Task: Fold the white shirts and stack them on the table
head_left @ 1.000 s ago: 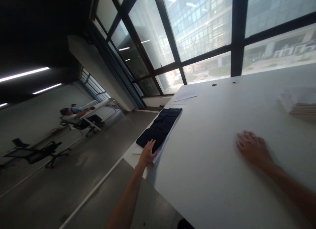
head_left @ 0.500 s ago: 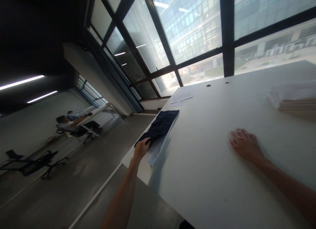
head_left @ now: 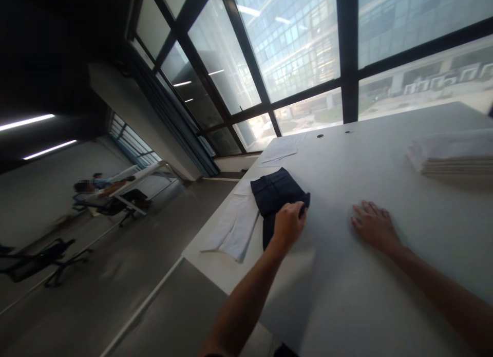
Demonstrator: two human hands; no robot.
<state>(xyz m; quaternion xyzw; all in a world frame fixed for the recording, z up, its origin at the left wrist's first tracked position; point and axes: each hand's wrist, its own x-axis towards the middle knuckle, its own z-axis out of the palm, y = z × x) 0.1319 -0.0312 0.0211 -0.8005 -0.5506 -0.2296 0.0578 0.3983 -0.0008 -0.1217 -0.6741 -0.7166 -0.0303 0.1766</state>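
Note:
My left hand (head_left: 289, 224) is closed on the near right edge of a folded dark navy cloth (head_left: 275, 190). The cloth sits over the white table (head_left: 339, 285), partly bunched, and part of it is hidden behind my hand. Just left of it lies a folded white cloth (head_left: 231, 221) along the table's left edge. My right hand (head_left: 373, 224) rests palm down on the tabletop with its fingers spread, holding nothing.
A stack of folded white and beige cloths (head_left: 458, 154) stands at the right. Papers (head_left: 280, 149) lie at the far left corner near the windows (head_left: 300, 54). A black chair (head_left: 42, 257) and a seated person (head_left: 103, 190) at another table are farther left.
My left hand has pulled the dark cloth rightward off the white cloth, which is now uncovered. My right hand has stayed flat on the table.

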